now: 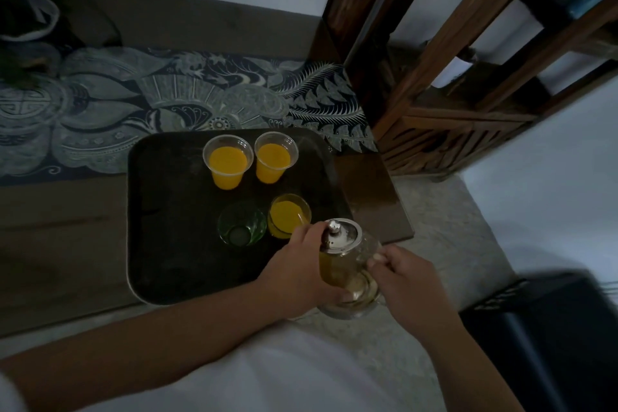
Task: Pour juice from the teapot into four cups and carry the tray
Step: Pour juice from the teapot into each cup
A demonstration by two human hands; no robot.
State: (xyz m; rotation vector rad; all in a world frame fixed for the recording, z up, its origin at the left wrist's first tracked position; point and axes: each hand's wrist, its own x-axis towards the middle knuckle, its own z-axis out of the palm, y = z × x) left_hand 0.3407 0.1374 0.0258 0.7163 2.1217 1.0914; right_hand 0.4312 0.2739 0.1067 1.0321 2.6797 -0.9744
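Observation:
A dark tray lies on the wooden table. Two clear cups full of orange juice stand at its far side. Nearer me, a third cup holds juice, and beside it on the left a greenish cup holds none. A glass teapot with a metal lid is tilted toward the third cup, a thin stream of juice at its spout. My left hand wraps the teapot's body, a finger by the lid. My right hand grips its handle.
A patterned blue-grey runner crosses the table behind the tray. A wooden shelf unit stands at the right. A dark plant pot sits at the far left. A black object is on the floor at the lower right.

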